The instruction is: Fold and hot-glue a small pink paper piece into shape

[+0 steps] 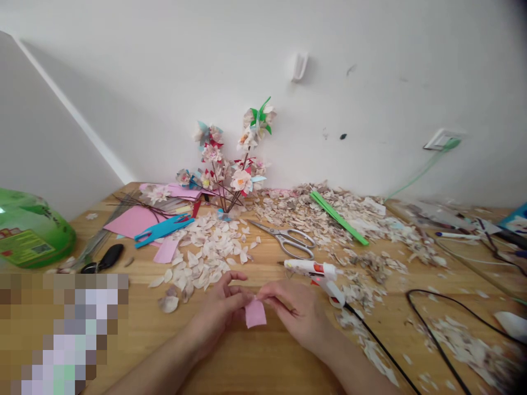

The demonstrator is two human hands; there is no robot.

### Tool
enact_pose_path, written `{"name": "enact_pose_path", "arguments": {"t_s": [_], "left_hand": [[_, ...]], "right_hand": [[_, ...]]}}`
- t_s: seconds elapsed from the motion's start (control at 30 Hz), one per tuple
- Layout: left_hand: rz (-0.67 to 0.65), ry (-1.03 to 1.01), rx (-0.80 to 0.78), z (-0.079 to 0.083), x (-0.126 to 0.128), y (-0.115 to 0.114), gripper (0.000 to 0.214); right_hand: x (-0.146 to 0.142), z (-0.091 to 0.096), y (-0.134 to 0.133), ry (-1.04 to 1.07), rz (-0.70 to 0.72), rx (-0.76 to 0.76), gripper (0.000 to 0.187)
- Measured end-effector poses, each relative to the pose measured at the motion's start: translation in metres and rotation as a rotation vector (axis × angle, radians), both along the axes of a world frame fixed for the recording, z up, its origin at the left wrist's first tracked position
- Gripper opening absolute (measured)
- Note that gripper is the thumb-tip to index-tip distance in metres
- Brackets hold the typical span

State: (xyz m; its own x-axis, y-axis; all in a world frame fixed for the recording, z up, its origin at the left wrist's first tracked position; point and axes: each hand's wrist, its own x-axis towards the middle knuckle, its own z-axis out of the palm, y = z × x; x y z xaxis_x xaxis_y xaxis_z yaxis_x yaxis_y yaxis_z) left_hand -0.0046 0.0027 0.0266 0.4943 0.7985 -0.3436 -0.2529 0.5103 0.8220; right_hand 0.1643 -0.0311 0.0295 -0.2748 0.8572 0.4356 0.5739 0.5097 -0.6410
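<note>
**Inspector:** Start nearest. What do the hands have?

**Assistant:** Both meet over the wooden table (263,362). The left hand (220,307) and the right hand (294,310) each pinch the top edge of a small pink paper piece (255,314), fingertips closed on it, so it hangs just above the tabletop between them. The piece looks gathered at the top and flat below, so shaping appears only begun.

**Inspector:** Tools within reach?

**Assistant:** A white glue gun (319,271) lies just beyond the right hand, its black cord (379,345) trailing toward the near edge. Steel scissors (288,241) lie further back. A blue cutter (162,230) rests on pink paper sheets (132,219) to the left.

**Inspector:** Materials?

**Assistant:** Pale cut petals (206,258) are heaped beyond the left hand; scraps (362,219) cover the right side. A green stick (337,216) lies among them.

**Inspector:** Finished work?

**Assistant:** Against the wall stands a bunch of paper flowers (230,159) on stems, so several blooms are complete. Judging by the loose petals, much stock remains unassembled.
</note>
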Motion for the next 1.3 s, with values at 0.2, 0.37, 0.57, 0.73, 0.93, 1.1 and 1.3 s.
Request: {"name": "enact_pose_path", "arguments": {"t_s": [0.2, 0.37, 0.57, 0.73, 0.93, 1.1, 1.3], "left_hand": [[0.006, 0.083, 0.069, -0.002, 0.000, 0.003, 0.048], [0.050, 0.155, 0.199, -0.001, 0.002, 0.003, 0.053], [0.070, 0.194, 0.260, 0.000, 0.006, 0.001, 0.055], [0.060, 0.212, 0.273, -0.001, 0.006, 0.001, 0.055], [0.060, 0.205, 0.226, 0.000, 0.004, 0.002, 0.055], [-0.012, 0.153, 0.094, -0.007, 0.000, 0.003, 0.046], [0.000, 0.059, 0.015, -0.004, -0.001, 0.000, 0.045]], "right_hand": [[-0.001, 0.002, -0.001, 0.191, -0.033, -0.168, 0.018], [-0.002, 0.004, 0.001, 0.435, -0.018, -0.363, 0.018], [-0.005, -0.007, 0.006, 0.545, -0.077, -0.495, 0.016], [-0.004, -0.010, 0.008, 0.634, -0.080, -0.557, 0.022], [-0.004, -0.008, 0.007, 0.614, -0.088, -0.542, 0.024], [-0.005, -0.006, 0.002, 0.483, -0.118, -0.408, 0.019], [-0.004, 0.001, -0.004, 0.178, -0.084, -0.159, 0.010]]}}
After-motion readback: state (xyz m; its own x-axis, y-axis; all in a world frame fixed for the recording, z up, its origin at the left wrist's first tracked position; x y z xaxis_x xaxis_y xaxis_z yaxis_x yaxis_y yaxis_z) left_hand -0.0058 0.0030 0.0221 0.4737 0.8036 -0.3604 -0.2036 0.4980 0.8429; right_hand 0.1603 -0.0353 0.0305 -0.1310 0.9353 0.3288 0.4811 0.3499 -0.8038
